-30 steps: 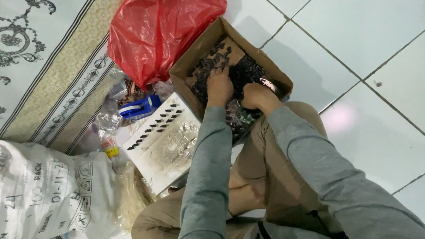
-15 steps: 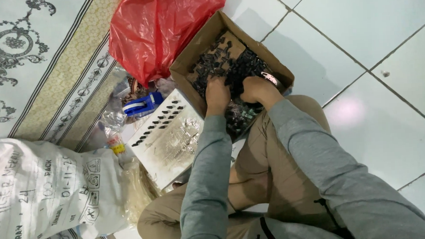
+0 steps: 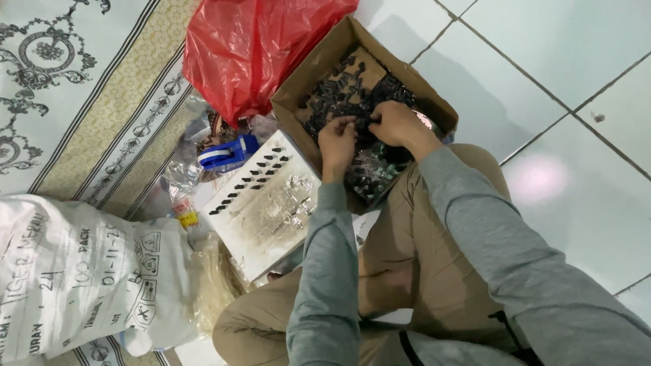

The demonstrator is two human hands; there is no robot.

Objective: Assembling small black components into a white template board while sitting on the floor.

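An open cardboard box (image 3: 333, 54) on the floor holds several small black parts (image 3: 340, 92). Both my hands are inside it. My left hand (image 3: 336, 141) is curled over the parts near the box's front wall. My right hand (image 3: 396, 124) is bent down into the pile beside it, fingers closed among the black pieces. Whether either hand actually holds a piece is hidden by the fingers. Grey sleeves cover both arms. A white board (image 3: 258, 207) with a row of black pieces on it lies left of the box.
A red plastic bag (image 3: 259, 41) lies behind the box. A blue tape dispenser (image 3: 228, 152) sits by the board. A white printed sack (image 3: 69, 275) lies at the left on a patterned rug (image 3: 62, 91). White floor tiles (image 3: 569, 145) spread to the right. My knees are bent below.
Both hands have stayed in the box, shifting slightly among the black parts. The right hand has moved closer to the left hand.
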